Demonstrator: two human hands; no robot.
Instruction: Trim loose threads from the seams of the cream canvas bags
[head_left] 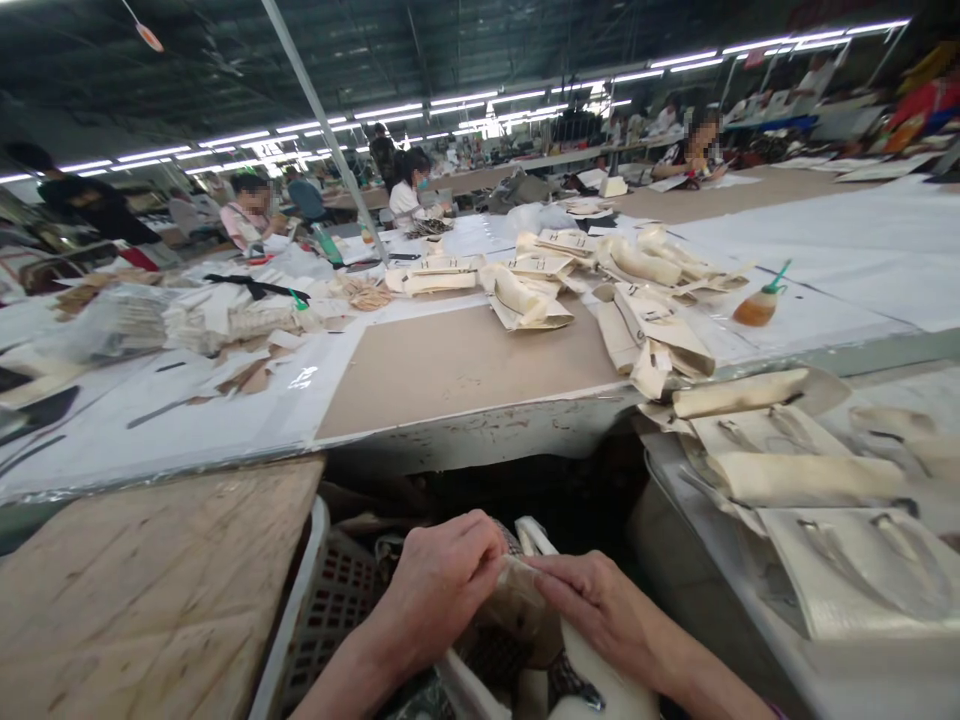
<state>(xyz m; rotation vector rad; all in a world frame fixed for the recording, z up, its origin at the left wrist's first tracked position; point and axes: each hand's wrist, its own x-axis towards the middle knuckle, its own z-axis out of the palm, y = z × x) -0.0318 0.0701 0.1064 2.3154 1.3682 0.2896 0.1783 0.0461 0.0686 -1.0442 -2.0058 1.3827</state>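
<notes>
Two hands meet low in the middle of the view, over a crate (337,600). The left hand (439,580) is curled, its fingers closed over one end of a small cream piece (521,600). The right hand (600,610) pinches the other end between thumb and fingertips, so both are grasping it. The piece sits between the two hands, held just above the crate's inside, where dark patterned and cream stuff lies too jumbled to tell apart. The crate is white plastic with a grid of holes in its wall, and it stands just beside a worn plank (150,580) on the left.

Beyond the hands runs a long table (480,435) with a chipped pale edge. A bare brown panel (465,365) lies on it straight ahead, and white covering flanks the panel on both sides. At the panel's far and right edges sits a pile (637,300) of folded cream pieces with printed marks. An amber bottle (757,305) with a green nozzle rests tilted on the white covering, near the pile's right side.

On the right a bench (720,590) carries overlapping cream sheets (862,570), some rolled, some flat with loop shapes on them.

Several people (409,190) sit at farther tables under rows of strip lights
</notes>
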